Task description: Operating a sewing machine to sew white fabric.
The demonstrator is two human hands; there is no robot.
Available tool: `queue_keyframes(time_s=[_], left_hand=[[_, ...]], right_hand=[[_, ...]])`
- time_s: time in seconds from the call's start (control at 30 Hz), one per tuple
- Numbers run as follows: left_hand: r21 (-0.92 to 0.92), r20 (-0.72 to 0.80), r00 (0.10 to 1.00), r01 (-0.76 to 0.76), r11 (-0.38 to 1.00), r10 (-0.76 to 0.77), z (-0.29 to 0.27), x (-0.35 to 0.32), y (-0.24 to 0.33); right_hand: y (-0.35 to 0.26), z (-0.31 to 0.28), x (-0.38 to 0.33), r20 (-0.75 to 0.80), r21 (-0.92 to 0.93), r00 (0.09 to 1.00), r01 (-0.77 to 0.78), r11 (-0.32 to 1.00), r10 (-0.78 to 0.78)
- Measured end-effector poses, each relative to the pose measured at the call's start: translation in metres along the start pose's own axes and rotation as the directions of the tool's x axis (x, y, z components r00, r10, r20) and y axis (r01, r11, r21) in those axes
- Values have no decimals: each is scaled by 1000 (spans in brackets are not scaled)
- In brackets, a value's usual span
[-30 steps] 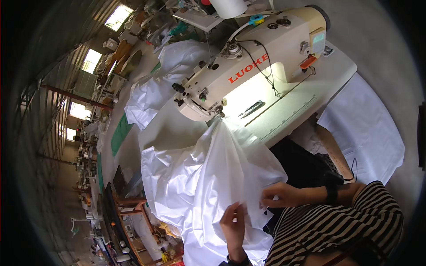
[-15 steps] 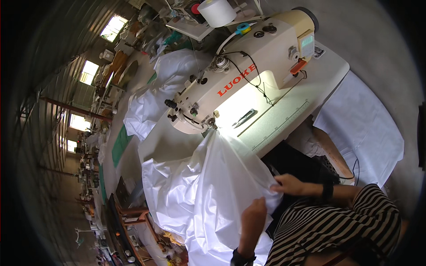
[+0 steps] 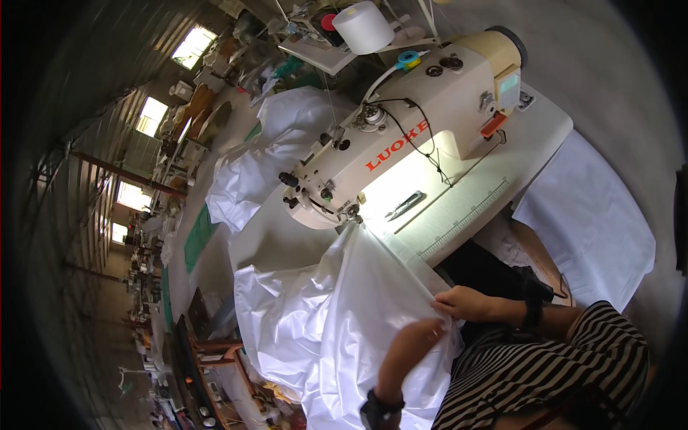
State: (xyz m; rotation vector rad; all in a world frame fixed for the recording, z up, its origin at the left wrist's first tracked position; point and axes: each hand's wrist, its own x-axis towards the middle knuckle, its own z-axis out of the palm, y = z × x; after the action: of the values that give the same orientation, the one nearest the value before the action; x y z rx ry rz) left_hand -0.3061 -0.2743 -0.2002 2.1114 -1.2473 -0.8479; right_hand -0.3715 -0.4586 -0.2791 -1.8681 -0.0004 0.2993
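Observation:
A large sheet of shiny white fabric (image 3: 322,322) hangs in folds from under the needle of a sewing machine (image 3: 408,136) down towards my lap. My right hand (image 3: 462,302) pinches the fabric's edge, well below the needle. Close beside it, my left hand (image 3: 412,344) lies over the fabric with its fingers curled at the same edge; motion blurs them slightly. The fabric runs tight from the needle area to my right hand. The machine's lamp lights the bed, where a small pair of thread snips (image 3: 406,206) lies.
A white thread cone (image 3: 363,27) stands behind the machine. More white fabric (image 3: 287,129) is heaped beyond it, and another pale sheet (image 3: 588,208) hangs at the right. A wooden stand (image 3: 218,346) is at lower left. Black cord (image 3: 423,147) dangles on the machine.
My left hand has moved up and right, closer to my right hand. The right hand has shifted slightly left along the edge. The whole view has shifted a little.

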Motion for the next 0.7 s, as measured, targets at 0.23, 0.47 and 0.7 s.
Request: queue_keyframes(time_s=[0.23, 0.47, 0.7], left_hand=[[479, -700, 673, 192, 857, 240, -76, 94, -107], [385, -704, 697, 215, 897, 136, -76, 104, -104], [488, -739, 630, 258, 834, 238, -75, 114, -113]], right_hand=[[2, -7, 2, 76, -76, 996, -38, 996, 44], [-59, -87, 109, -378, -637, 742, 225, 737, -553], [-48, -98, 232, -258, -804, 933, -63, 591, -252]])
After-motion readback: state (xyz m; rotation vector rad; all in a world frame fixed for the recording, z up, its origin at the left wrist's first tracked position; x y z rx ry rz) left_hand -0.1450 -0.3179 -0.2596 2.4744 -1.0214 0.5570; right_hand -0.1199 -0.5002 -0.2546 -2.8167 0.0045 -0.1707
